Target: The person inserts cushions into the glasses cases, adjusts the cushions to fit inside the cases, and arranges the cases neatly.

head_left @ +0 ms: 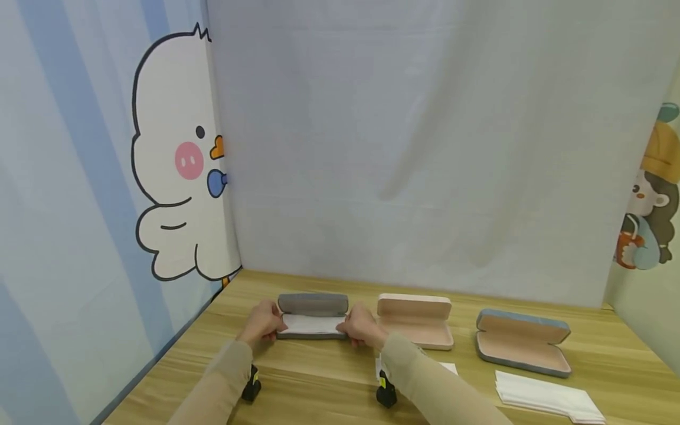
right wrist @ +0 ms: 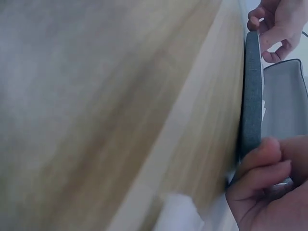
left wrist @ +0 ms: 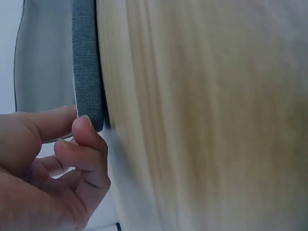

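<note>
A grey glasses case (head_left: 312, 305) stands with its lid up, and a folded white cloth (head_left: 310, 323) lies in its base. My left hand (head_left: 262, 321) holds the left end of this case, thumb over the rim onto the cloth and fingers outside. In the left wrist view the fingertips are right at the case's corner (left wrist: 87, 67). At the opposite end my right hand (head_left: 362, 326) grips in the same way, its thumb on the cloth. From the right wrist the case's front wall (right wrist: 252, 91) runs between both hands.
To the right are an open pink glasses case (head_left: 414, 307) and an open blue one (head_left: 523, 327) with a pinkish lining. Another folded white cloth (head_left: 547, 394) lies before the blue case. A further white cloth (head_left: 448, 367) is partly hidden by my right sleeve. A curtain (head_left: 414, 147) hangs behind the table.
</note>
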Demonstrator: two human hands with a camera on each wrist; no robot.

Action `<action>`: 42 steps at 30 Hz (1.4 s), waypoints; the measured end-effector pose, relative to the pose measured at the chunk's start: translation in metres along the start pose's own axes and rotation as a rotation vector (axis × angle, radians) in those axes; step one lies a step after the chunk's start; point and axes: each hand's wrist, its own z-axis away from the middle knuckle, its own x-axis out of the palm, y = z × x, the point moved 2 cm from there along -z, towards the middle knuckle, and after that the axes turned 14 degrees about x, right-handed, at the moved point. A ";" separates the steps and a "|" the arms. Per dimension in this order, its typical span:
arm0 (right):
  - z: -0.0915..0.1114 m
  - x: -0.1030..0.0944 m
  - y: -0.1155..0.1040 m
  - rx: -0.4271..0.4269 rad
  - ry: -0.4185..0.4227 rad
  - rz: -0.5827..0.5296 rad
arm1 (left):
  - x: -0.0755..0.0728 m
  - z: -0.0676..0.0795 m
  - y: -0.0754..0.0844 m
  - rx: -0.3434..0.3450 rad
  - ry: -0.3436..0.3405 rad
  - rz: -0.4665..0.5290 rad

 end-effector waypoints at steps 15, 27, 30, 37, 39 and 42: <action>0.012 -0.012 0.000 0.015 -0.218 0.027 | -0.029 0.004 -0.015 0.110 -0.460 0.290; 0.001 -0.011 0.005 -0.002 -0.308 -0.133 | -0.025 -0.007 -0.020 0.135 -0.501 0.402; 0.000 -0.012 0.006 -0.003 -0.325 -0.156 | -0.026 -0.007 -0.019 0.136 -0.500 0.418; -0.001 -0.008 0.009 -0.017 -0.327 -0.158 | -0.025 -0.003 -0.023 0.145 -0.505 0.424; 0.000 -0.008 0.009 -0.021 -0.328 -0.158 | -0.025 -0.003 -0.024 0.155 -0.508 0.427; 0.000 -0.009 0.009 -0.024 -0.330 -0.160 | -0.026 -0.003 -0.023 0.171 -0.510 0.435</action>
